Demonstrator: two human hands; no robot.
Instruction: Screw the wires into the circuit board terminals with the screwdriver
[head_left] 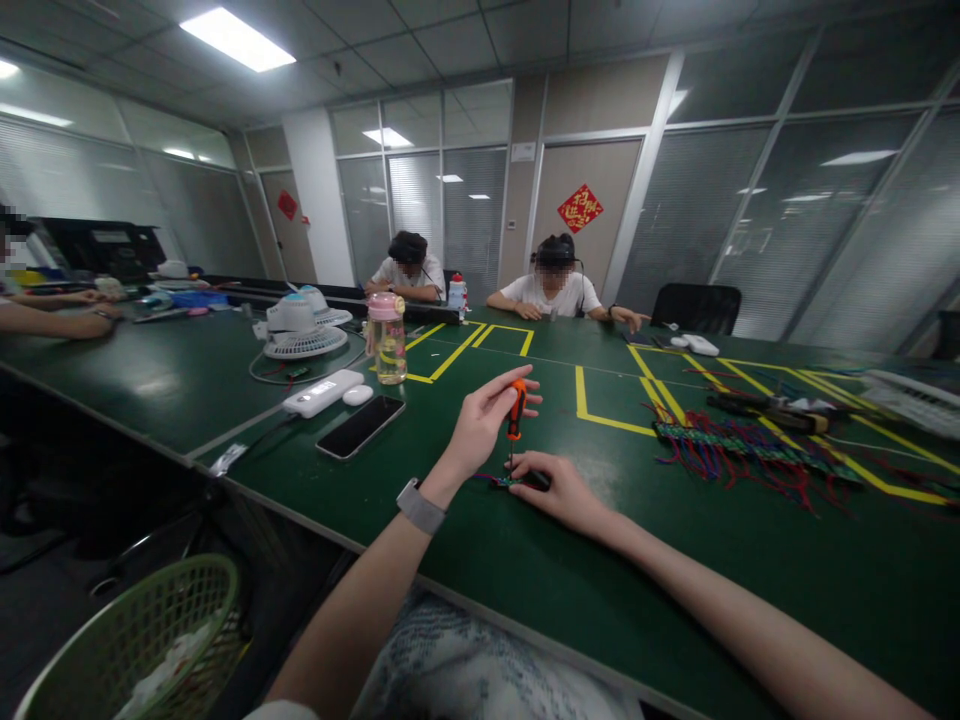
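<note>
My left hand (487, 425), with a watch on its wrist, grips an orange and black screwdriver (516, 412) between thumb and fingers. The screwdriver stands upright, its shaft pointing down at a small green circuit board (505, 482) on the table. Thin wires run from the board's left side. Low on the tabletop, my right hand (559, 488) pinches around the board, thumb on the near side and index finger on the far side. A black part (537, 478) shows under its curled fingers. Where exactly the tip touches is too small to make out.
Left on the green table (465, 540) are a phone (361, 427), a white power strip (324, 393), a pink-lidded bottle (387, 340) and white fans (304, 325). Wired boards (750, 448) lie right. People sit opposite and far left. A green basket (217, 580) stands below.
</note>
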